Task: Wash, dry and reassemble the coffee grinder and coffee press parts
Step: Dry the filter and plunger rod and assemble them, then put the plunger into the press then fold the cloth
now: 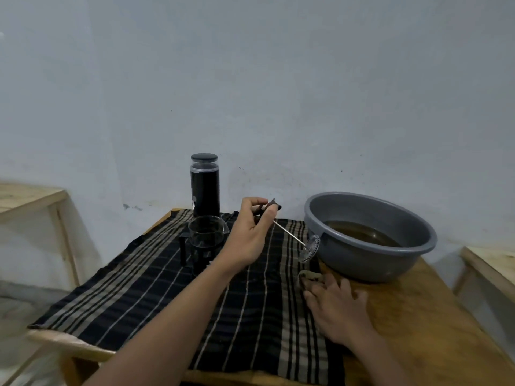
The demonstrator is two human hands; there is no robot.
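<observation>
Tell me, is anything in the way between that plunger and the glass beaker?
Nothing visible, only the left hand gripping the plunger. The beaker stands open-topped on the striped cloth beside that hand.

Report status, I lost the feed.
Left hand grips plunger, mesh by basin rim. Right hand rests on rag. Carafe on cloth. Nothing blocking.

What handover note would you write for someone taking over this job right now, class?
Left hand grips the plunger by its lid end, mesh disc hanging beside the basin of brownish water.
Right hand rests its fingers on a small pad at the striped cloth's edge.
Glass beaker and closed grinder stand on that cloth.
Done: plunger is out of the beaker.
Left: probably wipe the plunger, refit it; whether it is washed, cannot tell.
</observation>
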